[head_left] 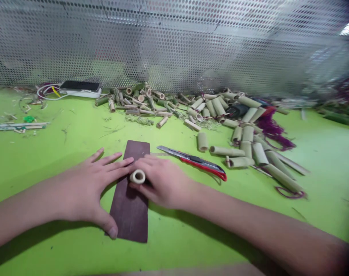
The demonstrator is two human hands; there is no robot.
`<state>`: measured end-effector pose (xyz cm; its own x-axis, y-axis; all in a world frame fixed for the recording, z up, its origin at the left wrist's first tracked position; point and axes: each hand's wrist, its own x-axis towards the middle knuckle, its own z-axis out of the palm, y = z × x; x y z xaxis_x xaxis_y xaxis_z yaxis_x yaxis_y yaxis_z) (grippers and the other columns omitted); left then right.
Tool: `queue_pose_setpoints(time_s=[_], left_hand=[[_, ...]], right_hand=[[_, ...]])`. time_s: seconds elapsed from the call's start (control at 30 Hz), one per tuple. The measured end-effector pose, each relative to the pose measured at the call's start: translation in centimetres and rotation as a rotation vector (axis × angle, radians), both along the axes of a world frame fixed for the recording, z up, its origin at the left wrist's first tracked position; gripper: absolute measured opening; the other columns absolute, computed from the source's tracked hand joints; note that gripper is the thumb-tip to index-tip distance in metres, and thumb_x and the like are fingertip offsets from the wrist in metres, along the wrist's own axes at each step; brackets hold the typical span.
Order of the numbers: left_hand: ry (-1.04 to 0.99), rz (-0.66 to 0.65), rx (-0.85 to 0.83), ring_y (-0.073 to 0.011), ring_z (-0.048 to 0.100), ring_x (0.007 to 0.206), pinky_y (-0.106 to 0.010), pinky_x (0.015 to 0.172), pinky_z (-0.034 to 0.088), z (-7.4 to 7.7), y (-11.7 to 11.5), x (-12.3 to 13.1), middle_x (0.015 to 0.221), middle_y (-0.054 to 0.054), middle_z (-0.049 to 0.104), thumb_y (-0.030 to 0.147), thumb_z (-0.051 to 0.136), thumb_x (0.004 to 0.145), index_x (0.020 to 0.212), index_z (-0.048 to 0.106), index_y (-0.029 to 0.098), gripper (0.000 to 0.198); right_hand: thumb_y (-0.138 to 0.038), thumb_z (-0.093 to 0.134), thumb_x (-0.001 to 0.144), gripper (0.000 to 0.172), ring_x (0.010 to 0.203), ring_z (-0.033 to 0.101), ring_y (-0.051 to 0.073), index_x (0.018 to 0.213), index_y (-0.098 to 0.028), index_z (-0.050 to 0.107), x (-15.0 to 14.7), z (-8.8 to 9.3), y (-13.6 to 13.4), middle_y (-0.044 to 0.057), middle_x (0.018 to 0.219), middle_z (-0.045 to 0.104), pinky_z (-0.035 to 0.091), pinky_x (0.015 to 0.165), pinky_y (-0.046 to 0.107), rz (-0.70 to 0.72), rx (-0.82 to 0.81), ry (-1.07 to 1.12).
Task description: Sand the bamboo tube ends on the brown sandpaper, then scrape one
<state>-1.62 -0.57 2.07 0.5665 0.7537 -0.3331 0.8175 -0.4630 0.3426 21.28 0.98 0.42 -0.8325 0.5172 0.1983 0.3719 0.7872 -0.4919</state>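
On the desk, head view: we look down at a bright green desk (48, 161), smooth and matte, scattered with thin shavings.
Left hand: our left hand (88, 188) lies flat with fingers spread and holds nothing. The fingertips and thumb press on the left edge of the brown sheet (131, 218), which we judge keeps it from sliding.
Right hand: our right hand (163, 182) is closed around the bamboo piece (137, 176) and holds it low against the sheet, with the open end facing us.
Bamboo piece: a short, pale, hollow tube with a round rim. It sits over the upper part of the sheet, between the two hands.
Brown sheet: a long, dark rectangle with a dull, grainy look, lying flat on the desk. It looks like sandpaper, though we cannot be sure.
Knife: a red and black knife (195, 161) with its metal blade out lies just to the right of the right hand, within easy reach.
Bamboo pile: a pile of bamboo tubes (243, 134), dull green and tan, is heaped at the back right, well away from the hands.
Purple thread: a tangle of purple thread (273, 130) lies among the tubes.
Back wall: a grey metal screen (174, 38), punched with small holes, closes off the desk.
Far left: a dark phone (80, 85) rests on a white block, with cables beside it.
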Motion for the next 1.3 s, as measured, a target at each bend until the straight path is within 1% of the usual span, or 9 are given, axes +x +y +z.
queue_pose_setpoints(time_s=[0.37, 0.47, 0.6, 0.73, 0.83, 0.97, 1.1, 1.23, 1.3], left_hand=[[0.039, 0.015, -0.027, -0.0412, 0.004, 0.151, -0.066, 0.122, 0.005, 0.2, -0.1, 0.2, 0.165, -0.002, 0.011, 0.081, 0.075, 0.055, 0.158, 0.015, 0.036, 0.127], [0.025, 0.015, -0.028, -0.0421, 0.005, 0.151, -0.066, 0.122, 0.004, 0.2, -0.1, 0.2, 0.165, -0.003, 0.010, 0.081, 0.077, 0.052, 0.158, 0.017, 0.036, 0.129], [0.007, 0.005, -0.017, -0.0420, 0.005, 0.151, -0.066, 0.122, 0.004, 0.1, 0.0, 0.2, 0.165, -0.004, 0.013, 0.081, 0.076, 0.054, 0.158, 0.017, 0.034, 0.129], [0.017, -0.002, -0.015, -0.0418, 0.005, 0.151, -0.065, 0.122, 0.003, 0.1, -0.1, 0.1, 0.165, -0.002, 0.009, 0.083, 0.074, 0.054, 0.158, 0.014, 0.035, 0.129], [0.042, 0.004, -0.022, -0.0404, 0.003, 0.152, -0.065, 0.122, 0.004, 0.1, -0.1, 0.1, 0.165, -0.001, 0.009, 0.084, 0.072, 0.055, 0.158, 0.012, 0.036, 0.129], [0.052, 0.000, -0.027, -0.0409, 0.003, 0.152, -0.065, 0.122, 0.006, 0.2, -0.1, 0.2, 0.165, -0.001, 0.006, 0.085, 0.072, 0.053, 0.158, 0.012, 0.036, 0.131], [0.050, 0.029, -0.032, -0.0419, 0.006, 0.151, -0.065, 0.122, 0.008, 0.4, -0.3, 0.4, 0.165, -0.001, 0.011, 0.082, 0.075, 0.053, 0.158, 0.014, 0.035, 0.130], [0.029, 0.035, -0.045, -0.0432, 0.005, 0.151, -0.066, 0.121, 0.009, 0.6, -0.4, 0.6, 0.165, -0.002, 0.011, 0.081, 0.077, 0.051, 0.158, 0.016, 0.036, 0.131], [0.014, 0.031, -0.036, -0.0424, 0.005, 0.151, -0.065, 0.122, 0.008, 0.5, -0.3, 0.7, 0.165, -0.003, 0.013, 0.081, 0.076, 0.052, 0.158, 0.017, 0.035, 0.130]], right_hand=[[-0.031, 0.058, 0.095, 0.013, 0.080, 0.060, 0.015, 0.097, -0.019, 0.061, 0.5, 0.7, -0.1, 0.003, 0.091, 0.068, 0.047, 0.068, 0.026, 0.253, -0.061, -0.012], [-0.023, 0.057, 0.094, 0.006, 0.078, 0.059, 0.015, 0.095, -0.018, 0.059, 0.7, 0.9, 0.0, 0.004, 0.090, 0.067, 0.047, 0.069, 0.027, 0.013, -0.040, -0.038], [-0.025, 0.063, 0.088, 0.007, 0.069, 0.056, 0.014, 0.091, -0.020, 0.059, 1.0, 1.4, 0.1, 0.000, 0.082, 0.064, 0.042, 0.061, 0.025, 0.229, -0.091, -0.079], [-0.022, 0.058, 0.091, 0.007, 0.071, 0.056, 0.015, 0.086, -0.017, 0.059, 0.9, 1.5, 0.2, 0.003, 0.079, 0.064, 0.045, 0.067, 0.027, -0.012, -0.013, -0.069], [-0.026, 0.059, 0.091, 0.008, 0.070, 0.056, 0.014, 0.090, -0.019, 0.060, 0.7, 1.4, 0.3, 0.002, 0.082, 0.065, 0.044, 0.063, 0.025, 0.237, -0.080, -0.019], [-0.018, 0.058, 0.089, 0.002, 0.068, 0.055, 0.014, 0.090, -0.017, 0.059, 0.7, 1.7, 0.5, 0.002, 0.079, 0.064, 0.045, 0.065, 0.026, 0.043, -0.064, -0.110], [-0.023, 0.061, 0.089, 0.005, 0.070, 0.055, 0.013, 0.091, -0.019, 0.060, 0.9, 1.6, 0.2, 0.001, 0.081, 0.064, 0.046, 0.068, 0.025, 0.284, -0.102, -0.075], [-0.020, 0.057, 0.090, 0.005, 0.070, 0.057, 0.014, 0.089, -0.017, 0.061, 1.1, 1.4, 0.1, 0.004, 0.082, 0.066, 0.046, 0.068, 0.027, -0.014, -0.073, -0.059], [-0.026, 0.063, 0.086, 0.008, 0.067, 0.055, 0.013, 0.087, -0.018, 0.060, 0.9, 1.4, 0.0, 0.002, 0.079, 0.065, 0.043, 0.062, 0.024, 0.135, -0.110, -0.060]])
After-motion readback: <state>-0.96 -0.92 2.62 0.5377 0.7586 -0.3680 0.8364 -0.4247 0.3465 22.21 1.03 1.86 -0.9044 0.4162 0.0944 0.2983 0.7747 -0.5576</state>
